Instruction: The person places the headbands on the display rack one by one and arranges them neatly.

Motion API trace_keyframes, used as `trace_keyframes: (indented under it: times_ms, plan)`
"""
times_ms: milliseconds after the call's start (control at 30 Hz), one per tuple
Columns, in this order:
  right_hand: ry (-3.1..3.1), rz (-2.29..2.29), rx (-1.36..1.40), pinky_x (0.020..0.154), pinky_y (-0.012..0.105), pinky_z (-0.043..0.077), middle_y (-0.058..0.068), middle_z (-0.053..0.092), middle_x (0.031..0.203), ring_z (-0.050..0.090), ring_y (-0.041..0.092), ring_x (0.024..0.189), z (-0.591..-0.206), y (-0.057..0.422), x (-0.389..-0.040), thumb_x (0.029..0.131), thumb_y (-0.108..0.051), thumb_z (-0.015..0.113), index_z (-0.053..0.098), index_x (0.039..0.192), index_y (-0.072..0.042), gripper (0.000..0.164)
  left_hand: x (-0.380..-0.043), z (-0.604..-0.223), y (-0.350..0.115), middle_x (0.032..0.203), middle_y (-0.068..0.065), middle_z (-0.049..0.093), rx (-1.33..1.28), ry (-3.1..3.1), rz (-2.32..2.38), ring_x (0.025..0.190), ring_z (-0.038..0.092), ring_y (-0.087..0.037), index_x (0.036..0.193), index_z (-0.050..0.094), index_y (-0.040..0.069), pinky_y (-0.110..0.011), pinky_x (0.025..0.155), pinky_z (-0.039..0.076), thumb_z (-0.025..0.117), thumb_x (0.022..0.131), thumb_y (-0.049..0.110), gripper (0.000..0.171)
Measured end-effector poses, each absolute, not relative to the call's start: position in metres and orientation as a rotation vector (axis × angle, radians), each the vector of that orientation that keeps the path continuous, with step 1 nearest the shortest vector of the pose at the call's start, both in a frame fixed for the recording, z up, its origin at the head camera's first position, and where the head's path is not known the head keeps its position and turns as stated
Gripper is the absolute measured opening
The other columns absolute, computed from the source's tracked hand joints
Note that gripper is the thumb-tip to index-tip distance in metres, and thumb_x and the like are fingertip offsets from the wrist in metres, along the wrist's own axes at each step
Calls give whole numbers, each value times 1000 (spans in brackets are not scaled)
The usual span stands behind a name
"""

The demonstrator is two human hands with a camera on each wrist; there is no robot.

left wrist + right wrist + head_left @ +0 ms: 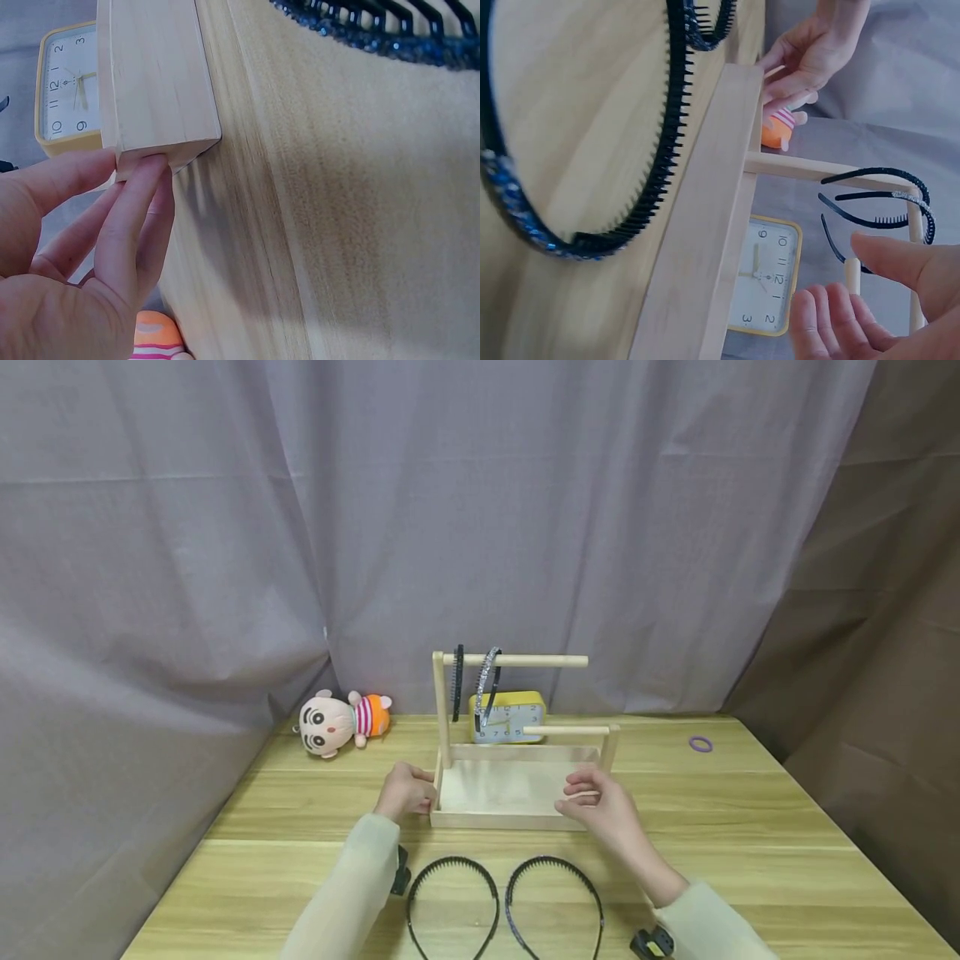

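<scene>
A pale wooden rack [495, 820] with a tray base and two bars stands on the table. My left hand [407, 791] grips the left end of its tray, fingertips against the end wall in the left wrist view. My right hand [603, 810] hovers over the tray's right side, fingers loosely bent, nothing held. A black headband [457, 685] and a silver glittery headband [484, 681] hang on the upper bar [540, 660]. In front of the rack lie a black headband [453, 860] and a dark glittery headband [551, 860], their near ends cut off in the head view.
Behind the rack stands a yellow alarm clock [536, 700]. A plush doll [337, 725] lies at the back left, and a purple ring-shaped band [701, 744] at the back right. Grey curtains [525, 510] hang behind the table [750, 860].
</scene>
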State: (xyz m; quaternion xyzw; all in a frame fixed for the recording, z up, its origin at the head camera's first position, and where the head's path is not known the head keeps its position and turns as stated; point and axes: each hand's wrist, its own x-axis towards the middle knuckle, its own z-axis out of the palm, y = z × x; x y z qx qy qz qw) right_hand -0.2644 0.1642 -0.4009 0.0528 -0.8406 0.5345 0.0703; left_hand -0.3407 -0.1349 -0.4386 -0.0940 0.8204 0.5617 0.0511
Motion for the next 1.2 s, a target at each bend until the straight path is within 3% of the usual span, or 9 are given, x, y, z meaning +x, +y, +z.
trace_keyframes:
  times_ms: [167,433,633,867,1200]
  plan:
    - [-2630,1562,161,69,24,59,20,67,103,68,27,85,-407,170,-254,79,-5,77,60,112,9,39,-341,-440,-134,81,-15,67,-283,2487,1720,60,64,-18,111,68,-11,-32,58,63,62,70,-12,41]
    - [-2802,1526,137,76,36,57,16,65,105,62,22,88,-420,182,-238,77,-12,78,60,114,7,46,-341,-439,-134,83,-17,68,-288,2487,1716,60,64,-18,111,67,-12,-33,59,63,62,70,-13,41]
    - [-2865,1485,30,69,31,53,12,63,104,59,20,85,-431,188,-231,73,-12,80,61,114,4,47,-342,-438,-134,88,-20,68,-289,2487,1711,59,64,-17,112,67,-11,-34,62,63,62,71,-12,41]
    - [-2974,1256,-24,71,31,53,7,61,99,58,19,87,-437,192,-223,68,-16,84,60,111,1,51,-341,-438,-135,88,-21,69,-287,2488,1712,62,65,-18,112,66,-12,-33,61,63,63,72,-12,41]
    - [-3053,1223,-5,54,26,43,6,47,80,50,18,64,-448,193,-215,64,-6,82,56,100,-1,45,-341,-437,-135,87,-20,69,-309,2479,1721,64,66,-21,112,67,-11,-34,61,63,62,71,-13,41]
